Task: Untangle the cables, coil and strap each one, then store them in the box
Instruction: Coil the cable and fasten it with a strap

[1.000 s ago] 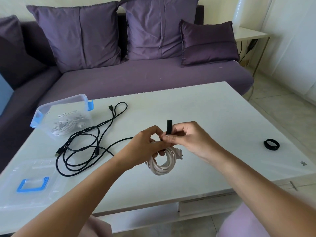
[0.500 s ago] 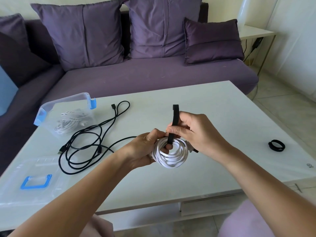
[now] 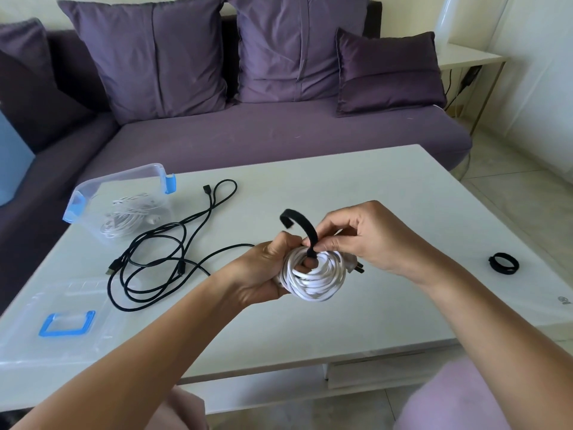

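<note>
One white coil faces camera, left hand gripping; right hand pinches black strap arching up-left.

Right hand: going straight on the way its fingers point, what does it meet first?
Probably the left hand, just beyond the black strap that the right hand pinches above the white coil.

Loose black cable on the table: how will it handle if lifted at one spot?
Probably floppy: the black cable lies in slack, overlapping loops on the table, so one lifted point would likely trail the rest. Likely light, being thin. Its crossings may snag rather than fall free.
</note>
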`<state>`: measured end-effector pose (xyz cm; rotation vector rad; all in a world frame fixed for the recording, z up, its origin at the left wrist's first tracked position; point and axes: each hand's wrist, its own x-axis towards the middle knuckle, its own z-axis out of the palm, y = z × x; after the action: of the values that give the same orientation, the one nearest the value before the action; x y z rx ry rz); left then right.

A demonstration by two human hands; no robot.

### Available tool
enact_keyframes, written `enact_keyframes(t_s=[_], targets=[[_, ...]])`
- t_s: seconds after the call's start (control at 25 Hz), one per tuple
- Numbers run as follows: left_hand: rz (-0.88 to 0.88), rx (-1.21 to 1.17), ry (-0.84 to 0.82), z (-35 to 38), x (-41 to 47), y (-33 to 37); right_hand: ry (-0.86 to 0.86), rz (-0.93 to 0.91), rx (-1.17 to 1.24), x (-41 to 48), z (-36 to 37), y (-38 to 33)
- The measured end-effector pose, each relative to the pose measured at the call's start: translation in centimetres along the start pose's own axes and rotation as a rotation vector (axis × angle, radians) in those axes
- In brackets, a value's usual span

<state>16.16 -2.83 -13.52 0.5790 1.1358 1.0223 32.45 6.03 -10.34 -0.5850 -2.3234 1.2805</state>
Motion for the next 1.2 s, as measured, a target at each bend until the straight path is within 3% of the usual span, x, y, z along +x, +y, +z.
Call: enact_keyframes(t_s=[0.28, 0.8, 1.08, 1.2], targets=[[0.067, 0.029, 0.090, -0.3, -0.2, 0.5, 0.126, -0.130, -0.184, -0.1, 1.8, 0.2], [0.560, 0.563, 0.340, -0.1, -0.4, 0.5, 0.497, -0.190, -0.263, 0.9, 5.0, 0.6], [0.635, 0.705, 0.364, -0.5, -0.7, -0.1, 0.375, 0.097, -0.049, 1.0, 4.5, 0.2], [0.632, 0.769, 0.364, -0.4, -0.5, -0.2, 0.393, 0.131, 0.020, 1.1, 4.3, 0.4]])
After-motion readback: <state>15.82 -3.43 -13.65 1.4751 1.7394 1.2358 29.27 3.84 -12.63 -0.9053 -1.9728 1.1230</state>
